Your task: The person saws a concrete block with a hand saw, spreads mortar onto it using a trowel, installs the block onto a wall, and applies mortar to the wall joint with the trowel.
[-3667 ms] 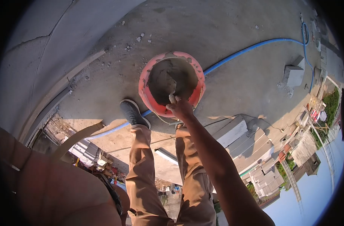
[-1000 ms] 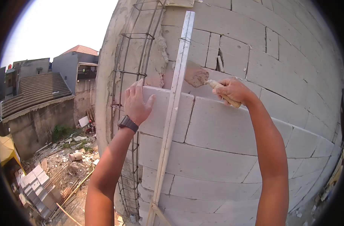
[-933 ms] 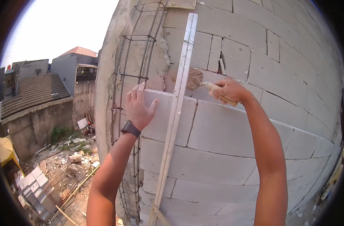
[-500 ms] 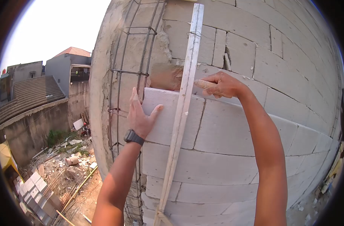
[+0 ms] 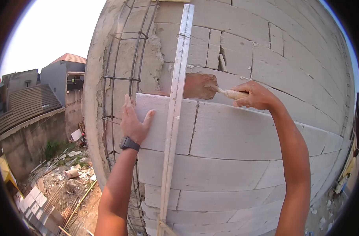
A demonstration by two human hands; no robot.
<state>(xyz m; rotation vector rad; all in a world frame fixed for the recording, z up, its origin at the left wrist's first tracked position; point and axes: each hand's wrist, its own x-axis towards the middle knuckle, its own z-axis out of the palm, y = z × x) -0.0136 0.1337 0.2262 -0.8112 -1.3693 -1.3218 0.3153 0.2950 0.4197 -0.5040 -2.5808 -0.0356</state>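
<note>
My right hand (image 5: 256, 95) grips the pale handle of a trowel (image 5: 203, 86). The trowel's brownish, mortar-stained blade lies along the top edge of the block row, its left end close to or behind an upright straight batten (image 5: 175, 106). My left hand (image 5: 135, 124), wearing a dark watch, is open. It rests with fingers up and thumb apart against the left end of a light grey block (image 5: 157, 118). A larger block (image 5: 234, 129) adjoins that one on the right, across a thin joint.
A steel rebar cage (image 5: 134, 59) rises left of the blocks, beside a rough concrete edge. Behind stands a taller block wall (image 5: 242, 19). Far below on the left are rubble, stacked blocks (image 5: 34, 202) and bamboo poles (image 5: 82, 202), with roofed houses beyond.
The trowel has slid right along the block's top, so more of its blade shows right of the batten. My left hand stays on the end block while the view shifts slightly.
</note>
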